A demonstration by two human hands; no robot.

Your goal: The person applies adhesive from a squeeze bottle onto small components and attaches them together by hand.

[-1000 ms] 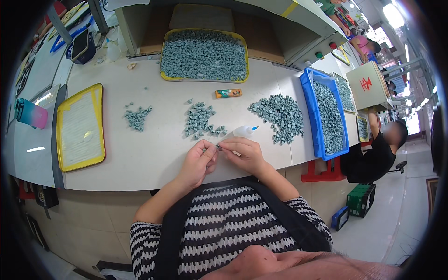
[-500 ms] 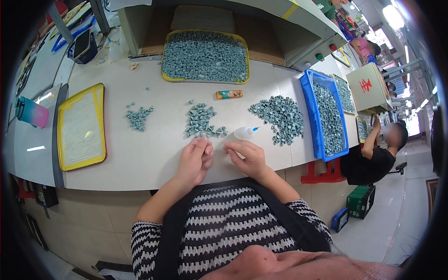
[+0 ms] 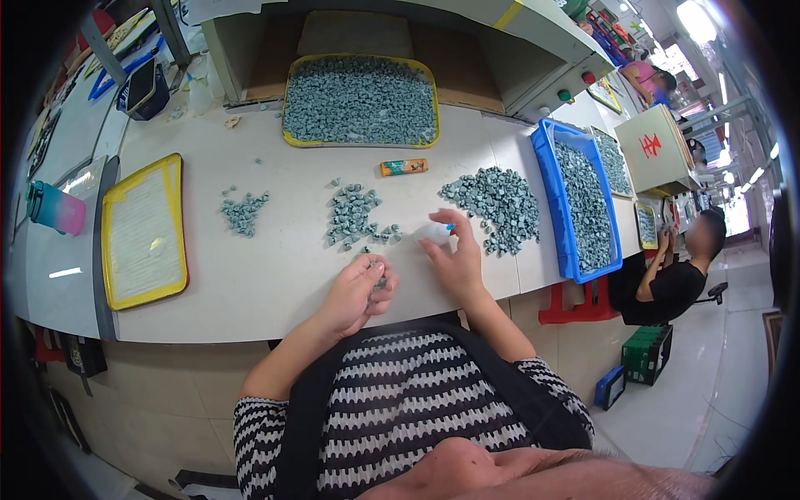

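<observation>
Pointing blue tip [image 3: 450, 227] rightward, white bottle [image 3: 429, 234], long axis nearly crosswise

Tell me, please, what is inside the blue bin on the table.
The blue bin holds many small grey-green pieces; whatever lies beneath the top layer is covered and cannot be seen.

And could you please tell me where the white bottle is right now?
In the head view, the white bottle is just right of centre, at the right hand, between the middle grey pile and the larger grey pile further right.
</observation>
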